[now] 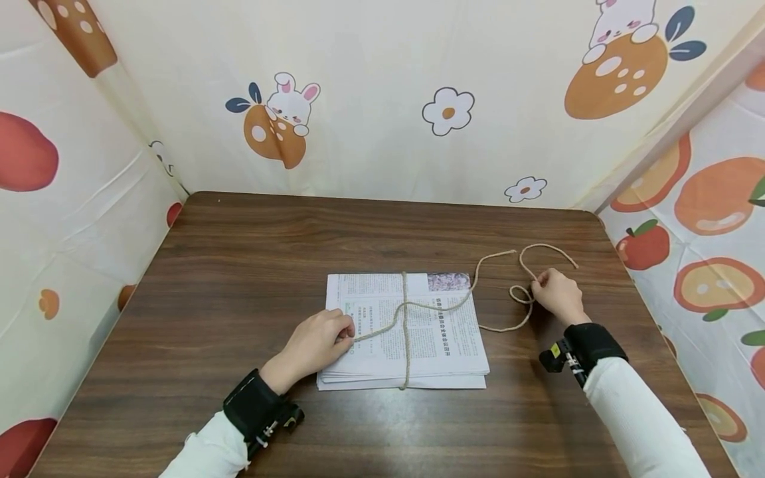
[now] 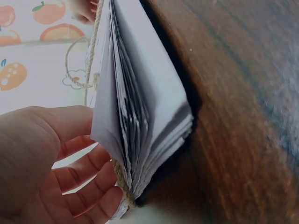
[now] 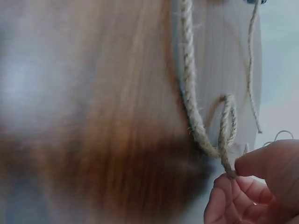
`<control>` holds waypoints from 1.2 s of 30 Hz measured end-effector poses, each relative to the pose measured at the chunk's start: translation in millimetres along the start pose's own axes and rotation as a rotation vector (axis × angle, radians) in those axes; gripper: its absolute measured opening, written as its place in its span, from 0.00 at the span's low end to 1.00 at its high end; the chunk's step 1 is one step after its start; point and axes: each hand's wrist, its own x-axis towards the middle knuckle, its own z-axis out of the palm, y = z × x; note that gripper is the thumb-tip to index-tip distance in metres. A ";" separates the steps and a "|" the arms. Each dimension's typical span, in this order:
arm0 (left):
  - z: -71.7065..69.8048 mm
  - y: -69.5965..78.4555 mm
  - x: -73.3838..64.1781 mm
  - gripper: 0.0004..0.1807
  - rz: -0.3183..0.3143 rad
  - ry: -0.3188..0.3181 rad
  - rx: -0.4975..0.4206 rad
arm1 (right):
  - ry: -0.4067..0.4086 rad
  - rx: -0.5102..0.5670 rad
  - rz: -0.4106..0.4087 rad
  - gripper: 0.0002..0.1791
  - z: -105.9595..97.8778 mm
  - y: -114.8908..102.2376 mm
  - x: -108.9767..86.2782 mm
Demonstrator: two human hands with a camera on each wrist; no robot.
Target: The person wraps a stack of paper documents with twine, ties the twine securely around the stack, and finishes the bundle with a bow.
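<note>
A flat stack of folded newspapers [image 1: 436,345] lies on the table, with beige twine [image 1: 408,345] crossing over its top. My left hand [image 1: 317,345] is at the stack's left edge, and the twine emerges from between its thumb and forefinger. In the left wrist view the thumb [image 2: 74,121] and fingers are bent at the layered paper edges [image 2: 135,121]; their tips are partly hidden. Right of the stack my right hand [image 1: 558,295] pinches twine between thumb and fingertips. In the right wrist view the pinched twine [image 3: 229,165] forms a small loop above the fingertips.
Loose twine [image 1: 546,245] curls behind the right hand, and one strand reaches back toward the stack. The brown wooden table [image 1: 251,265] meets a printed cloth wall [image 1: 370,133] at the back. Similar cloth hangs along both sides. Black straps with cameras sit on both wrists.
</note>
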 end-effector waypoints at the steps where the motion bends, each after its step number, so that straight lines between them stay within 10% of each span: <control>1: 0.0 0.0 0.1 0.05 0.001 -0.002 -0.001 | 0.020 0.016 -0.004 0.11 -0.9 0.5 -2.9; 11: -2.3 -2.9 0.4 0.04 -0.001 -0.029 -0.054 | 0.318 0.163 0.001 0.13 -18.4 -10.0 -32.3; 24: -12.3 -8.1 0.0 0.03 -0.016 0.027 -0.091 | 0.513 0.239 -0.094 0.10 -53.1 -44.6 -63.4; 36: -20.1 4.4 8.6 0.04 -0.005 0.129 -0.108 | 0.473 0.313 -0.505 0.05 -61.4 -86.3 -78.5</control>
